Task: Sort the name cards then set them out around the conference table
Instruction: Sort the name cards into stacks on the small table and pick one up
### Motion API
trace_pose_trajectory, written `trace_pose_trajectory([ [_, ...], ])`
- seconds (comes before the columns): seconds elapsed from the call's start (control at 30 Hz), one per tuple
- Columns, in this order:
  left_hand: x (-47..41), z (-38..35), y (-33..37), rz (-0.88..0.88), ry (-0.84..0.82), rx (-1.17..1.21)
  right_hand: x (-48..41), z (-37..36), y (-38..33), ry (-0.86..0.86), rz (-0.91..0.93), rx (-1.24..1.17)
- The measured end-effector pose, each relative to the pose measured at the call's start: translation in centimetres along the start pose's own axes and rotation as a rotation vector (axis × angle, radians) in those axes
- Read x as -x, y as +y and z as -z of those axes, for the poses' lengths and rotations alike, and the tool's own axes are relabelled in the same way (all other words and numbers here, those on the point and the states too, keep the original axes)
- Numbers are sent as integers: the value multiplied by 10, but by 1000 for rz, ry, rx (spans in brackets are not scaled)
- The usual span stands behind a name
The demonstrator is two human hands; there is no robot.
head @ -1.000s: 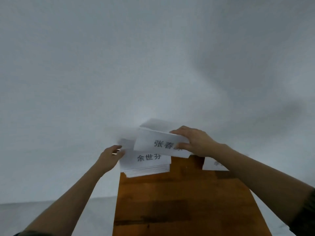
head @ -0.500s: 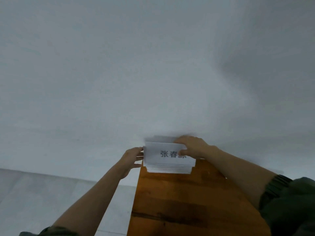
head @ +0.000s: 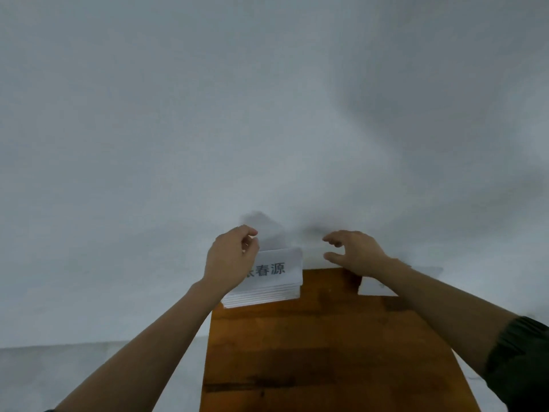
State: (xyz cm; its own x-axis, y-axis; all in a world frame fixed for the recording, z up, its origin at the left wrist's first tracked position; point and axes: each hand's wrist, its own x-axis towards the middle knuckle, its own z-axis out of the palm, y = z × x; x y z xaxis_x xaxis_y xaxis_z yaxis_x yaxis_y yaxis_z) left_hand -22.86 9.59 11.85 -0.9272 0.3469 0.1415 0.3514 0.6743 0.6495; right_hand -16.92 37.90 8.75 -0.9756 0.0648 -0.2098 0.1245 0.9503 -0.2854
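One stack of name cards (head: 267, 281) sits at the far left corner of your brown wooden tabletop (head: 326, 352), against a plain white wall (head: 267, 99). Your left hand (head: 230, 260) pinches its edge; your right hand (head: 355, 252) hovers open, empty. One loose card (head: 372, 288) lies under your right wrist.

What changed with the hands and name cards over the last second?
The right hand laid the top card onto the stack, let go, and now hovers open to the right. The left hand moved onto the stack's left end. The stack stays at the wooden table's far edge, as does the separate card.
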Motion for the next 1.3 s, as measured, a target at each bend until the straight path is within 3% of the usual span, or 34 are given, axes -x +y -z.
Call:
trace_pose_trajectory([
  [0.2,-1,-87,72,-222,-230,-66,38,-9,98,-32,-229,8],
  [0.43,2,-189,109,-244,-451,-256,51,-31,185,-166,-284,136],
  [0.63,-10,-248,118,-199,-538,-395,45,-47,233,-232,-267,231],
  [0.83,-18,-265,117,-139,-516,-425,35,-54,259,-222,-211,43],
  [1.07,-23,-235,112,-198,-418,-526,35,-45,259,-237,-160,32],
  [1.3,-31,-146,87,-346,-53,-553,36,-28,230,-200,-111,26],
])
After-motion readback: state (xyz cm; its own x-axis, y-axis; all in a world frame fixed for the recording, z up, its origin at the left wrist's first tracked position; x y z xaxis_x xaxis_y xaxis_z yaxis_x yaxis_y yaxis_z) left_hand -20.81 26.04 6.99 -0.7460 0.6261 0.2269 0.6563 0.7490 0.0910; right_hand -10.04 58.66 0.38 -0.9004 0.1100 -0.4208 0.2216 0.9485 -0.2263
